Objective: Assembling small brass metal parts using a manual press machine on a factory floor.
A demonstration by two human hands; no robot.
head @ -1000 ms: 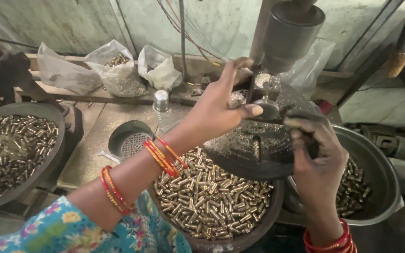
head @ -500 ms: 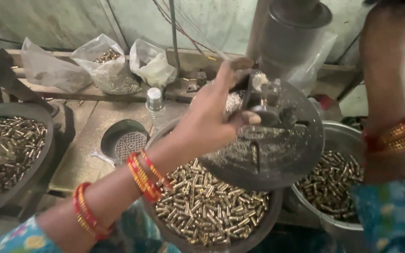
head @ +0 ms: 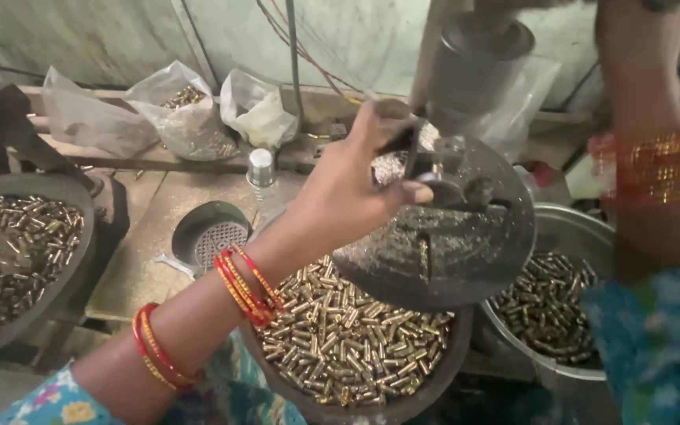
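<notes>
Head | left hand [head: 356, 193] fingers pinching small part – probably – at press plate [head: 450, 252] edge | right fingers unseen

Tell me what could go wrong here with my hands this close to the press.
The left hand has its fingers right at the fixture on the round press plate, under the ram, while the right arm reaches up out of view; a stroke now could crush fingertips. The bangles hang just above the pan of brass pieces and could snag the plate edge.
</notes>
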